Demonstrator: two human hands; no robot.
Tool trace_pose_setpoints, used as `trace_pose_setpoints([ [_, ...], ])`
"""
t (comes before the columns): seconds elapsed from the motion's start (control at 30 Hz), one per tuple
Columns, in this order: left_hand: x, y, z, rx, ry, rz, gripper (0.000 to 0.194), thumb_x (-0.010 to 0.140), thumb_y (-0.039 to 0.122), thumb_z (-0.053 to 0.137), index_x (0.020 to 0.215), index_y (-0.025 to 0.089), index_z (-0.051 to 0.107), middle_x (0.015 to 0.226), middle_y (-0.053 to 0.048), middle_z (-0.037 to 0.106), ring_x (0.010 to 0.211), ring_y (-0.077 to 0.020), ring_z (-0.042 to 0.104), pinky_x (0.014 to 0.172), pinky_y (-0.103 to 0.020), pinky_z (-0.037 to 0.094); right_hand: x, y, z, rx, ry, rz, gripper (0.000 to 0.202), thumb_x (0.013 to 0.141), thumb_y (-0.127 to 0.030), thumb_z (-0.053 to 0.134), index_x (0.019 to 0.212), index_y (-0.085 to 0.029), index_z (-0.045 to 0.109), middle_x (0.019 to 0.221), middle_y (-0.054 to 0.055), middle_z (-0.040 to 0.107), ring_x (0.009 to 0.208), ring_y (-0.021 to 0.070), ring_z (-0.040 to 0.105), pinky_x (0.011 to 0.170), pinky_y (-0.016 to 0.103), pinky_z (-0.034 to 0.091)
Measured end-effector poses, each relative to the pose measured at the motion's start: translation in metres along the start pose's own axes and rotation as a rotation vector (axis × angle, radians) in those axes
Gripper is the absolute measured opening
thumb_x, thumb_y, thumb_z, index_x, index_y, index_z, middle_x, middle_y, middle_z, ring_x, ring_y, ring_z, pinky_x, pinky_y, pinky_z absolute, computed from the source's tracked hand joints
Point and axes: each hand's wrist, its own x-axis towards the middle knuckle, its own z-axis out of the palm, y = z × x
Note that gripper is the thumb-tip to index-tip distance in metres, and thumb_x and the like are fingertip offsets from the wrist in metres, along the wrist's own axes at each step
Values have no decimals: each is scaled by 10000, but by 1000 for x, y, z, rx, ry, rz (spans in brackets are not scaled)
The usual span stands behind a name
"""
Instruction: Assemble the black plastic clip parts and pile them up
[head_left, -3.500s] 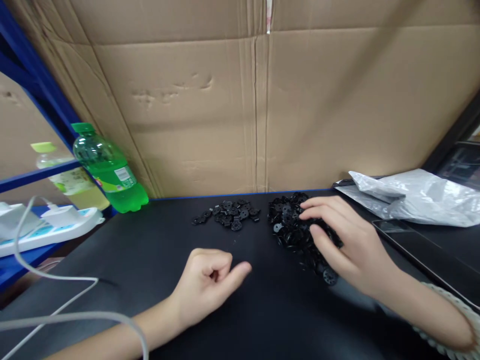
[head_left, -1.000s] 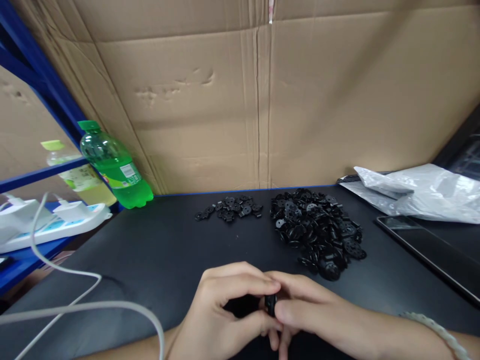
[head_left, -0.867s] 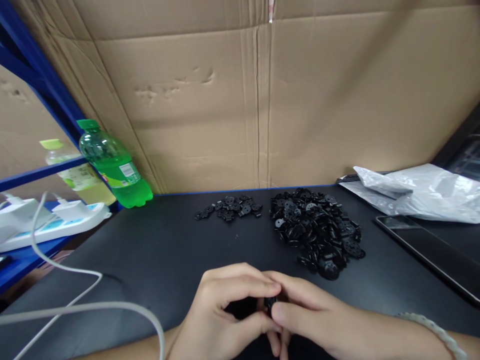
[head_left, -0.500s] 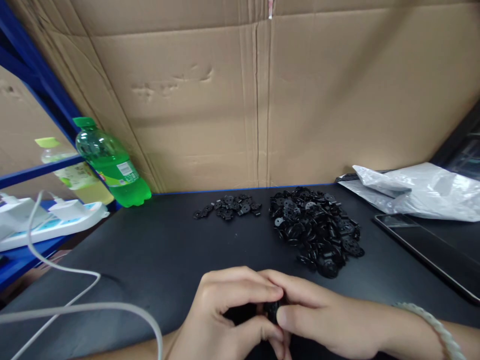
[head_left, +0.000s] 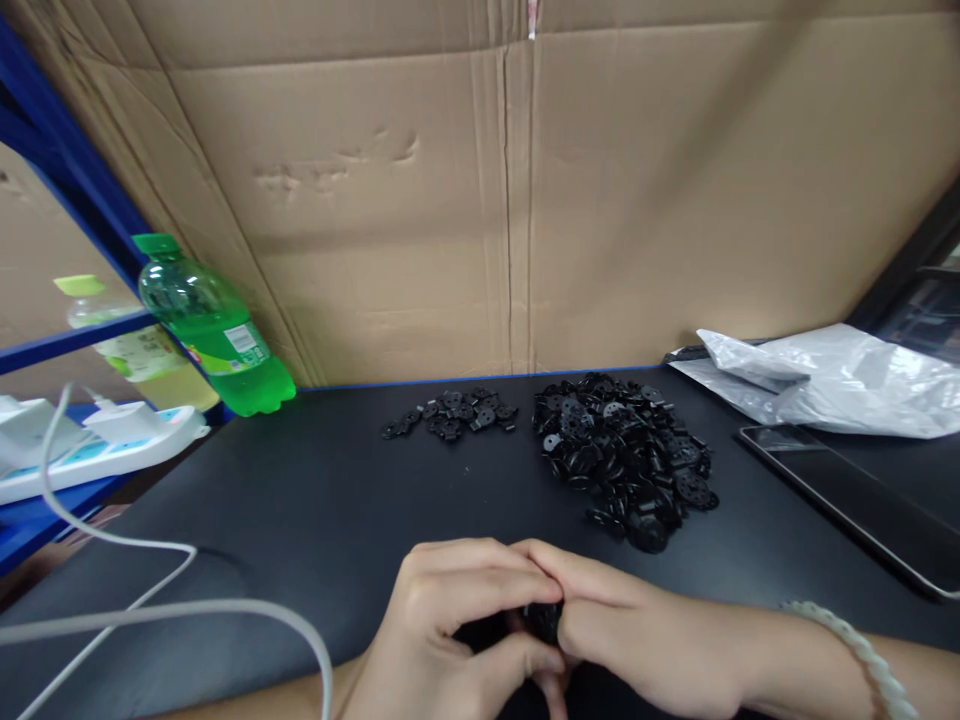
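At the near edge of the black table my two hands meet around a small black plastic part [head_left: 541,618]. My left hand [head_left: 457,620] is closed, thumb and fingers pinching the part from the left. From the right, my right hand [head_left: 645,625] closes on it too, its thumb bent against the part; the fingertips are mostly hidden. A large pile of round black plastic parts with holes [head_left: 626,455] lies beyond the right hand. Further left sits a smaller pile of the same parts [head_left: 454,412].
A tablet-like device [head_left: 847,500] and a white plastic bag [head_left: 847,380] lie at the right. A green bottle [head_left: 225,340] leans at the left beside a paler bottle [head_left: 142,350]. A white power strip [head_left: 142,445] and cable [head_left: 225,608] are at left. Cardboard [head_left: 390,250] stands behind.
My right thumb has bent inward against the black part, showing more of its top. The part stays between both hands. The view has shifted slightly to the right.
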Motion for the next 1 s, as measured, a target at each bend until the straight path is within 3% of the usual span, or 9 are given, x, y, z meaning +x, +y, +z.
trace_pose_setpoints([
  [0.1, 0, 0, -2, 2, -2, -3, 271, 680, 7, 812, 900, 164, 799, 772, -68, 775, 642, -166, 726, 634, -202, 590, 6, 11, 0, 304, 8, 17, 157, 725, -223, 531, 876, -178, 545, 724, -41, 516, 601, 103, 538, 620, 282, 509],
  [0.2, -2, -3, -4, -32, -17, -51, 294, 725, -4, 749, 959, 171, 778, 858, -77, 773, 683, -167, 730, 667, -225, 612, 7, 14, -9, 456, -103, 37, 240, 713, -185, 611, 952, -159, 606, 792, -8, 577, 684, 122, 603, 706, 318, 531],
  [0.37, -2, -9, -8, -206, 51, -183, 290, 765, -6, 693, 944, 218, 733, 930, -33, 739, 825, -161, 740, 714, -196, 618, 1, 6, -26, 356, -189, -31, 326, 870, -322, 666, 1145, -153, 626, 950, 57, 627, 819, 161, 675, 764, 333, 551],
  [0.53, 2, -12, -14, -231, 150, -154, 327, 786, -52, 614, 907, 238, 705, 897, -2, 739, 844, -124, 727, 747, -149, 583, 0, -2, -25, 92, 83, -106, 356, 906, -291, 637, 1233, -155, 605, 832, 42, 668, 726, 169, 702, 525, 224, 559],
  [0.63, 3, -10, -17, -221, 158, -140, 295, 791, -41, 608, 877, 234, 669, 890, -7, 722, 829, -130, 719, 727, -162, 589, -7, -7, -22, -112, 182, -157, 287, 964, -271, 546, 1223, -182, 630, 858, 59, 710, 743, 174, 715, 511, 213, 558],
  [0.73, -1, -6, -18, -99, 46, -51, 340, 772, -26, 638, 943, 267, 654, 1011, -16, 712, 972, -169, 701, 862, -234, 582, -15, -15, -27, -573, 260, -313, 281, 994, -223, 481, 1224, -227, 644, 946, 60, 732, 809, 173, 706, 671, 280, 586],
  [0.83, -7, -6, -21, 43, -73, -41, 479, 755, 20, 686, 1125, 318, 623, 1248, -39, 660, 1181, -226, 628, 1005, -314, 525, -19, -25, -49, -1071, 440, -536, 295, 964, -152, 482, 1199, -218, 646, 1042, 85, 722, 929, 205, 680, 840, 352, 544],
  [0.93, -7, -11, -24, 133, -85, -61, 483, 792, 56, 645, 1195, 315, 582, 1318, -65, 617, 1221, -246, 602, 1009, -355, 525, -19, -36, -82, -1271, 746, -634, 273, 945, -160, 473, 1147, -206, 652, 1081, 110, 711, 998, 242, 666, 905, 423, 518],
  [1.0, -3, -18, -26, 197, -69, -50, 417, 825, 70, 601, 1178, 292, 577, 1291, -76, 622, 1193, -240, 613, 987, -364, 534, -19, -41, -101, -1329, 883, -589, 252, 929, -199, 484, 1113, -203, 656, 1153, 122, 689, 1084, 279, 636, 961, 490, 487],
])
